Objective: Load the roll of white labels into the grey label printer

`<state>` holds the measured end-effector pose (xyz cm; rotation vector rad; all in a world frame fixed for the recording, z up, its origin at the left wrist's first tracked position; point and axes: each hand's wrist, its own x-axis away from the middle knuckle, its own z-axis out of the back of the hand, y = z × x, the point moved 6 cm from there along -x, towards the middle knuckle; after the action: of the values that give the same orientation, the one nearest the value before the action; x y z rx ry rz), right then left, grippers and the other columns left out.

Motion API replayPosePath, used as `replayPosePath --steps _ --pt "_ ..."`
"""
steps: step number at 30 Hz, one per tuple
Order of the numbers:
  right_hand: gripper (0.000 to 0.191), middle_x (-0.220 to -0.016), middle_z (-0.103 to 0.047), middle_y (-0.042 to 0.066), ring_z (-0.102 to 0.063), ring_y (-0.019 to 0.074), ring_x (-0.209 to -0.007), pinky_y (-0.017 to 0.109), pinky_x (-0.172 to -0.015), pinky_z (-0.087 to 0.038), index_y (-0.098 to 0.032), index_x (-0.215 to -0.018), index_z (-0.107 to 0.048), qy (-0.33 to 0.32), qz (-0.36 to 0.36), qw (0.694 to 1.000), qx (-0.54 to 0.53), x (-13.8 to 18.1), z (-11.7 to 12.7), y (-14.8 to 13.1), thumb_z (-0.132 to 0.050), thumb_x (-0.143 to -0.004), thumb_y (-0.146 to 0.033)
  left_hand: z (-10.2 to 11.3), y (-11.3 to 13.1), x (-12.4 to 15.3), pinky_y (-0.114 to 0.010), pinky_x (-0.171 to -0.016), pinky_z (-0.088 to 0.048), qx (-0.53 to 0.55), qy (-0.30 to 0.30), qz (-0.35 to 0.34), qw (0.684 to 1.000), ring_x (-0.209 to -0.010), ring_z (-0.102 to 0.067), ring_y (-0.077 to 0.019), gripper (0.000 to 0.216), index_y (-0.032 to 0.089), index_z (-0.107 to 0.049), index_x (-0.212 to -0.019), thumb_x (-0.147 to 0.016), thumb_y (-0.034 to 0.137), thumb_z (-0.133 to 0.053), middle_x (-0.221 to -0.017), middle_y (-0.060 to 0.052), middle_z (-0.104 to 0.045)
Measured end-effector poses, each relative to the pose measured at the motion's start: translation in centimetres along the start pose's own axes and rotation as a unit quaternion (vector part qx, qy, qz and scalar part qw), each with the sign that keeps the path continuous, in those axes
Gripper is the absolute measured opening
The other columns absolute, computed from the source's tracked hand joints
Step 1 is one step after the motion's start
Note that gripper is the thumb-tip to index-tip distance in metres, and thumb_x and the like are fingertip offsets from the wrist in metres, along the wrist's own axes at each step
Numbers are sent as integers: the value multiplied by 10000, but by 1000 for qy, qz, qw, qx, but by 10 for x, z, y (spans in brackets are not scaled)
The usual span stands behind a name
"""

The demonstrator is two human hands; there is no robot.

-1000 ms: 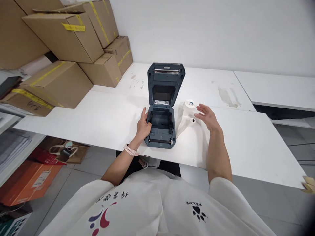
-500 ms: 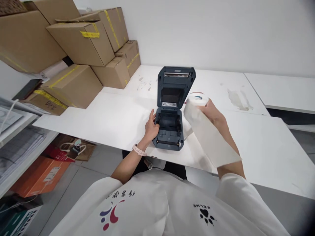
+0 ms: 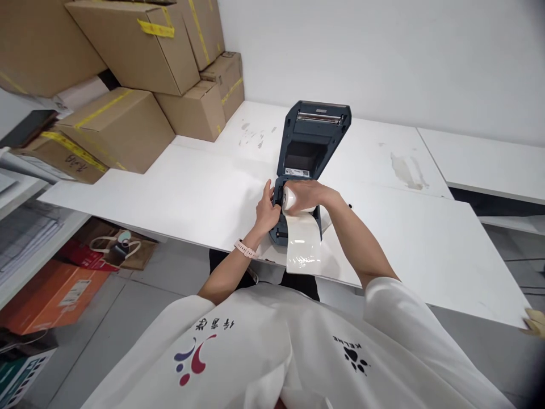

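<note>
A dark blue-grey label printer (image 3: 313, 139) stands on the white table (image 3: 204, 193) with its lid tilted up and back. My right hand (image 3: 309, 196) is wrapped round a white paper roll (image 3: 290, 199), holding it on its side over the printer's open bay. A loose strip of the roll (image 3: 303, 247) hangs forward over the printer's front and the table edge. My left hand (image 3: 267, 213) grips the left side of the printer's base, its thumb close to the roll's end. A pale wristband sits on my left wrist.
Several cardboard boxes (image 3: 123, 128) with yellow tape are stacked at the table's far left against the wall. A second white table (image 3: 485, 162) adjoins on the right. Shelves with papers (image 3: 25, 238), an orange box (image 3: 46, 301) and a bag (image 3: 117, 250) lie low on the left.
My right hand picked the paper roll up from the table to the right of the printer and brought it left and down over the open bay. My left hand stayed on the printer.
</note>
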<state>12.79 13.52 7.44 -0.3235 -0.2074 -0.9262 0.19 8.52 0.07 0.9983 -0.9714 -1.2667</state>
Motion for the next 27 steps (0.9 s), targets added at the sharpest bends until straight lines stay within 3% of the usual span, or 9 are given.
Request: replayPosePath --steps 4,7,10,12,14,20,27 --pt "611 -1249 -722 195 -701 418 -1117 479 -875 -565 -160 -1244 -622 -10 -7 1000 -3 -17 -13 2 -789 -718 -422 -1 -3 0 -538 -1241 -355 18 2 0 1000 -1496 -482 -305 976 305 -217 -1649 -762 50 -534 -1637 -86 -481" --pt "652 -1366 -680 214 -657 423 -1241 505 -981 -552 -131 -1361 -594 3 -5 1000 -13 -11 -19 6 -755 -805 -432 -1 -4 0 -526 -1242 -362 35 2 0 999 -1501 -476 -301 965 327 -232 -1644 -771 64 -548 -1646 -72 -469" --pt "606 -1519 -586 187 -556 387 -1402 530 -1124 -486 -137 -1474 -541 107 31 991 -68 23 -17 -2 -644 -939 -401 -2 -5 1 -520 -1239 -370 48 -1 3 999 -1505 -466 -308 933 275 -234 -1649 -790 87 -545 -1661 -109 -439" --pt "520 -1518 -602 148 -557 346 -1417 526 -1148 -486 -170 -1475 -567 185 76 971 -133 56 -21 -14 -558 -1008 -401 -3 -5 0 -494 -1250 -366 76 -10 0 997 -1537 -419 -296 913 248 -241 -1647 -796 99 -537 -1685 -113 -396" --pt "459 -1489 -637 116 -568 314 -1419 525 -1161 -491 -209 -1448 -607 220 116 953 -174 83 -35 -29 -499 -1049 -407 -6 -7 -2 -445 -1272 -347 118 -18 4 993 -1571 -362 -272 902 229 -265 -1637 -786 106 -534 -1707 -99 -356" --pt "404 -1567 -565 52 -478 298 -1508 591 -1224 -420 -283 -1441 -620 261 94 946 -165 108 -82 -46 -465 -1073 -346 -10 -12 -4 -412 -1277 -345 176 -33 36 983 -1546 -404 -274 865 205 -331 -1609 -774 144 -550 -1683 -82 -406" --pt "384 -1508 -627 30 -511 299 -1481 587 -1166 -474 -313 -1414 -634 266 99 944 -167 106 -80 -40 -487 -1060 -328 -9 -8 -3 -389 -1281 -336 153 -30 32 987 -1563 -377 -264 870 175 -314 -1612 -772 147 -537 -1696 -97 -378"
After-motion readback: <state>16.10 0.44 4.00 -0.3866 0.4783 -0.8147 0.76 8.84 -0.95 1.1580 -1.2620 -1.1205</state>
